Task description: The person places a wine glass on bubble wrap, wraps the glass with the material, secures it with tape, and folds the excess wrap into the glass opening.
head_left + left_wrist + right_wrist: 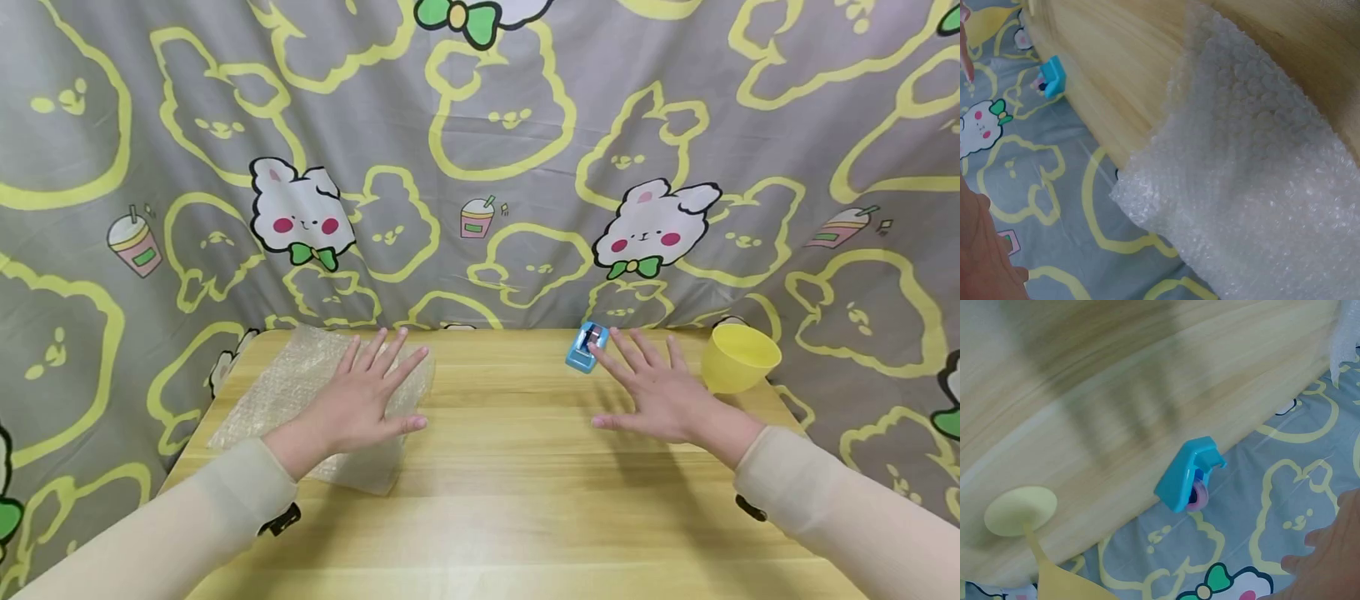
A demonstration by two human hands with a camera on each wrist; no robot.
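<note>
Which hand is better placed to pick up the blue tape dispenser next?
The right hand, I'd judge: it's empty and close to the tape dispenser, while the left hand is farther off, above the bubble wrap.

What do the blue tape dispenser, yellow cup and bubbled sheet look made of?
Blue tape dispenser: probably hard plastic, smooth, from its even colour and moulded edges. Yellow cup: smooth, uniformly coloured, likely plastic; silicone is possible. Bubbled sheet: shiny, clear, apparently plastic film with round bubbles.

Home-type setting, prob.: bunny-print curtain [405, 108] hung round wood-look tbl [510, 467].
</note>
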